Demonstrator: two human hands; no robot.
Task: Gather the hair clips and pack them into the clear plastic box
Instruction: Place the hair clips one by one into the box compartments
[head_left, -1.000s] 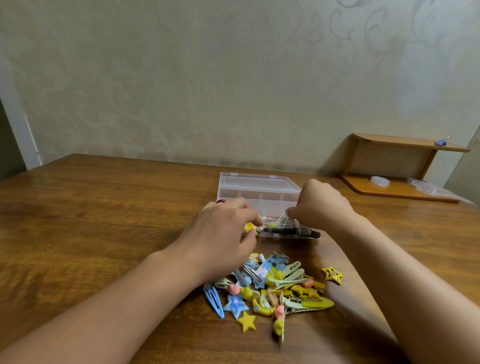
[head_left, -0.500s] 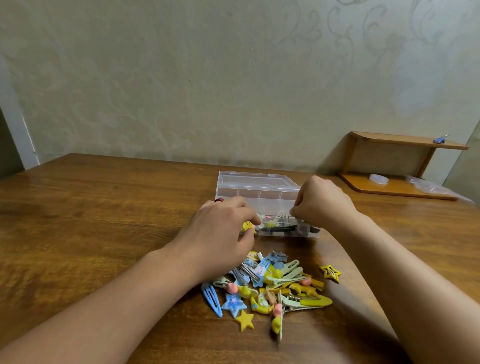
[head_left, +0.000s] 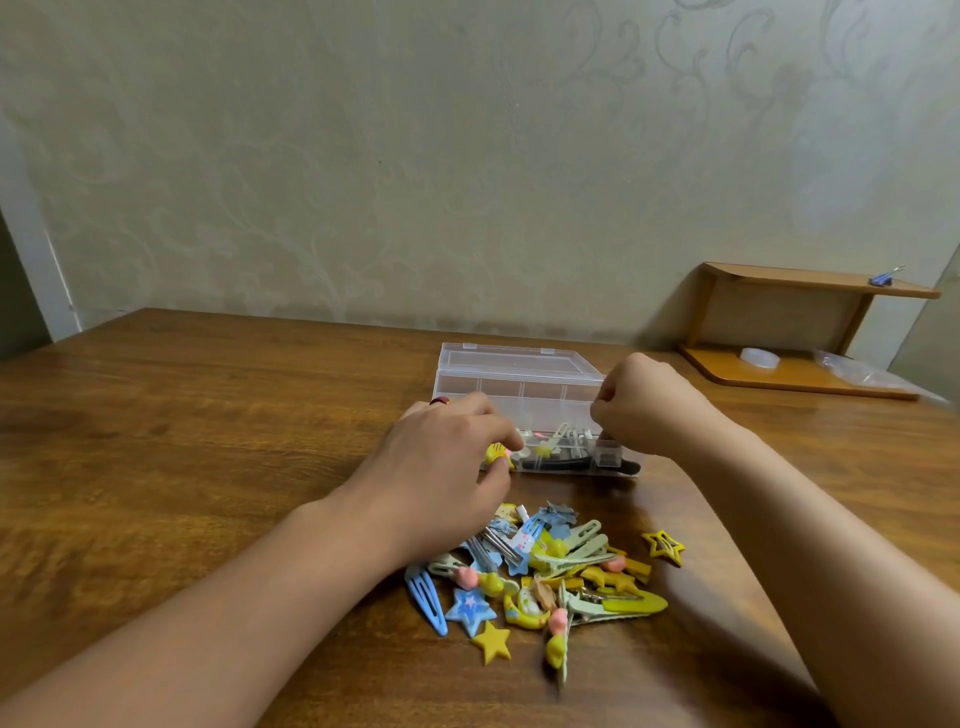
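The clear plastic box (head_left: 519, 387) stands open mid-table, its lid tipped back, with several clips inside its front compartments. My left hand (head_left: 447, 457) is at the box's left front corner, thumb and fingers pinching a yellow hair clip (head_left: 496, 453). My right hand (head_left: 644, 410) hovers over the box's right front part with its fingers curled; I see nothing in them. A pile of colourful hair clips (head_left: 550, 566) lies on the table in front of the box, between my forearms. A yellow star clip (head_left: 664, 545) lies apart at the pile's right.
The wooden table (head_left: 208, 467) runs to the wall behind the box. At the back right stands a small wooden shelf (head_left: 810, 322) with a tape roll (head_left: 759, 357), a plastic bag (head_left: 857, 371) and a blue binder clip (head_left: 883, 279).
My right hand has lifted a little off the clips in the box and drawn slightly back. My left hand has stayed at the box's left front with the yellow clip.
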